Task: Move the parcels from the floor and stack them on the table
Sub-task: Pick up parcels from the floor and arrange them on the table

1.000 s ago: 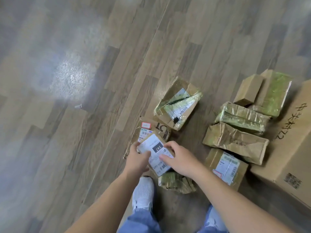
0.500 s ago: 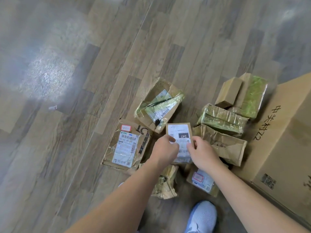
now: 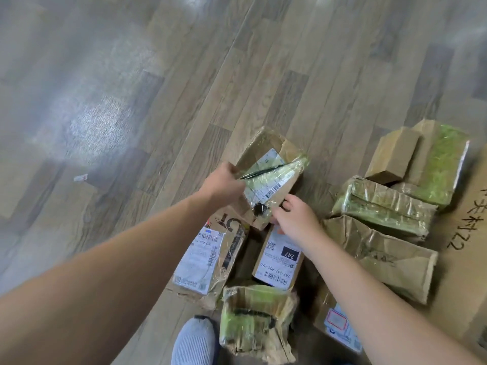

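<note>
Your left hand (image 3: 224,184) curls over the left edge of the clear-taped cardboard parcel (image 3: 274,164), and your right hand (image 3: 296,222) pinches its near corner; both hands are grasping it, though whether it is clear of the wood-plank floor (image 3: 131,101) I cannot tell; it sits tilted, its near end over the far edge of the flat labelled parcel (image 3: 205,256). Just near your right hand lies the small box labelled 247 (image 3: 279,259); nearer again, beside your shoe (image 3: 196,341), is a crushed green-taped parcel (image 3: 255,322). To the right lie a long crumpled brown parcel (image 3: 379,256), a green-wrapped bundle (image 3: 379,204) and a small plain box (image 3: 392,156), all beside the large carton (image 3: 469,259) at the right edge.

You appear to be at the pick-up step, with most of the pile not yet moved; the table is out of view. The next move calls for a firm two-handed lift; the tape looks loose and slick, so bear on the cardboard, then turn to find the table.
</note>
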A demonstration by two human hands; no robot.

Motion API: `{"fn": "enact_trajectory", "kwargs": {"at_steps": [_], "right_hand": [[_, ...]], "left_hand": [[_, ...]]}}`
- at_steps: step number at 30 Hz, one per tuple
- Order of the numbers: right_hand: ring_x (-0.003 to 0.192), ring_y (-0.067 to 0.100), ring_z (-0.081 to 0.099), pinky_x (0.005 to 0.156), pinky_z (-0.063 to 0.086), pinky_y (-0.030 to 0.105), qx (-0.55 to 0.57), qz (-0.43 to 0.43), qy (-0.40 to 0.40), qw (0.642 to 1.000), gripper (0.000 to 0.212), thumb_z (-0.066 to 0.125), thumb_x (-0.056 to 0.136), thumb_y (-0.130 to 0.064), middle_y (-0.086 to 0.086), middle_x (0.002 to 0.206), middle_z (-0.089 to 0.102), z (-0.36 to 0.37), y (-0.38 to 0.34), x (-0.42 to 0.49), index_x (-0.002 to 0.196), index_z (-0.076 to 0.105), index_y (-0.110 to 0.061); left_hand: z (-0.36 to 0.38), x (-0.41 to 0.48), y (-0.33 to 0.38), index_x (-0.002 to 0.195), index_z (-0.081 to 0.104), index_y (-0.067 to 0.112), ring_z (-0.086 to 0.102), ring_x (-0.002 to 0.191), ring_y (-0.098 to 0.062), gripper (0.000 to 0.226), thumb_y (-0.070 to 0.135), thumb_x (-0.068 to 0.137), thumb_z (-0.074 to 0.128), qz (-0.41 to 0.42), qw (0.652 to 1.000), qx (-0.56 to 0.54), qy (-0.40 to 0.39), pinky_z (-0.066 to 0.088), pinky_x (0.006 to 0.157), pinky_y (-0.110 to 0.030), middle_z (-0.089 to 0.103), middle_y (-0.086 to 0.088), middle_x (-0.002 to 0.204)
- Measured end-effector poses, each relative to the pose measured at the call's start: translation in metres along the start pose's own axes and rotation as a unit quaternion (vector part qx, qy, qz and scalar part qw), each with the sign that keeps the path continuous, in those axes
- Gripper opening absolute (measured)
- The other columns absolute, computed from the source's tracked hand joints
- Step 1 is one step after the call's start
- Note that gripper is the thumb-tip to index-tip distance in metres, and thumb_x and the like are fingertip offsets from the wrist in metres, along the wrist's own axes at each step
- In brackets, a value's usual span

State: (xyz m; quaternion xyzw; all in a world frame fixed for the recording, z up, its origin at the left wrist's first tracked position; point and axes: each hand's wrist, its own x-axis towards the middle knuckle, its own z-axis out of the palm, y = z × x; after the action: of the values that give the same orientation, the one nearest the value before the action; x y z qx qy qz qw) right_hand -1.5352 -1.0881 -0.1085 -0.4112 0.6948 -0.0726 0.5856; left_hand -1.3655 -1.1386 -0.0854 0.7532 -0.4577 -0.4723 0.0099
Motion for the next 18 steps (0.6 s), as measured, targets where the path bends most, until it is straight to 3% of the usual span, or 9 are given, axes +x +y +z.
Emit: {"fn": "enact_trajectory", "kwargs": {"at_steps": [1, 3, 4, 7, 9, 11, 14, 18], "right_hand": [[0.104, 0.013, 0.064, 0.091, 0.054, 0.046, 0.027, 0.007, 0.004, 1.000, 0.066, 0.051, 0.072, -0.052, -0.012, 0.134, 0.057, 0.003, 0.002, 0.005, 0.136, 0.048, -0.034], [0.104, 0.007, 0.061, 0.094, 0.051, 0.040, 0.078, 0.006, 0.019, 0.997, 0.035, 0.055, 0.084, -0.036, -0.024, 0.118, 0.059, 0.001, -0.008, -0.003, 0.119, 0.056, -0.039], [0.106, 0.006, 0.059, 0.096, 0.047, 0.035, 0.100, 0.006, 0.028, 0.995, 0.032, 0.056, 0.090, -0.026, -0.026, 0.117, 0.057, -0.004, -0.015, -0.010, 0.118, 0.054, -0.040], [0.125, 0.012, 0.050, 0.106, 0.040, 0.037, 0.114, 0.003, 0.054, 0.992, 0.048, 0.057, 0.093, -0.022, -0.009, 0.136, 0.052, -0.027, -0.037, -0.038, 0.140, 0.047, -0.024], [0.119, 0.011, 0.053, 0.104, 0.042, 0.035, 0.129, -0.005, 0.082, 0.988, 0.050, 0.057, 0.093, -0.023, -0.007, 0.136, 0.054, -0.051, -0.061, -0.069, 0.141, 0.045, -0.020], [0.103, 0.004, 0.055, 0.091, 0.042, 0.023, 0.137, -0.013, 0.124, 0.983, 0.047, 0.058, 0.094, -0.023, -0.014, 0.124, 0.056, -0.083, -0.091, -0.113, 0.139, 0.045, -0.018], [0.110, 0.007, 0.051, 0.092, 0.039, 0.024, 0.111, -0.040, 0.184, 0.976, 0.048, 0.059, 0.094, -0.024, -0.010, 0.129, 0.053, -0.142, -0.143, -0.197, 0.139, 0.045, -0.021], [0.114, 0.011, 0.054, 0.091, 0.041, 0.023, 0.023, -0.050, 0.235, 0.970, 0.040, 0.060, 0.092, -0.021, -0.008, 0.124, 0.058, -0.208, -0.200, -0.328, 0.131, 0.052, -0.022]], "left_hand": [[-0.001, 0.002, -0.001, 0.114, 0.053, 0.017, 0.063, 0.092, -0.022, 0.032, 0.015, 0.082, 0.048, -0.008, 1.000, -0.012, -0.009, 0.053, 0.080, -0.035, 0.064, -0.005, 0.104], [-0.005, -0.003, 0.002, 0.105, 0.058, 0.020, 0.065, 0.086, -0.019, 0.027, 0.014, 0.081, 0.050, -0.006, 0.999, -0.037, -0.005, 0.055, 0.080, -0.036, 0.066, -0.001, 0.093], [-0.009, -0.010, 0.006, 0.103, 0.059, 0.021, 0.064, 0.080, -0.017, 0.026, 0.012, 0.081, 0.051, 0.000, 0.999, -0.049, 0.002, 0.054, 0.077, -0.035, 0.066, 0.001, 0.090], [-0.028, -0.041, 0.028, 0.096, 0.060, 0.026, 0.068, 0.077, -0.021, 0.030, 0.004, 0.077, 0.054, 0.031, 0.993, -0.109, 0.027, 0.058, 0.076, -0.039, 0.067, 0.001, 0.097], [-0.049, -0.073, 0.057, 0.094, 0.058, 0.026, 0.070, 0.079, -0.023, 0.029, 0.001, 0.078, 0.059, 0.049, 0.982, -0.175, 0.055, 0.058, 0.076, -0.042, 0.066, -0.002, 0.103], [-0.072, -0.118, 0.092, 0.103, 0.053, 0.019, 0.066, 0.082, -0.016, 0.028, 0.004, 0.082, 0.065, 0.046, 0.969, -0.232, 0.065, 0.058, 0.075, -0.034, 0.063, -0.003, 0.102], [-0.100, -0.195, 0.145, 0.113, 0.050, 0.013, 0.065, 0.087, -0.017, 0.040, 0.024, 0.082, 0.073, 0.021, 0.965, -0.260, 0.016, 0.056, 0.079, -0.034, 0.064, -0.006, 0.099], [-0.144, -0.299, 0.221, 0.096, 0.060, 0.008, 0.059, 0.062, -0.012, 0.025, 0.022, 0.081, 0.074, 0.047, 0.966, -0.251, -0.043, 0.049, 0.050, -0.019, 0.066, -0.006, 0.084]]}}
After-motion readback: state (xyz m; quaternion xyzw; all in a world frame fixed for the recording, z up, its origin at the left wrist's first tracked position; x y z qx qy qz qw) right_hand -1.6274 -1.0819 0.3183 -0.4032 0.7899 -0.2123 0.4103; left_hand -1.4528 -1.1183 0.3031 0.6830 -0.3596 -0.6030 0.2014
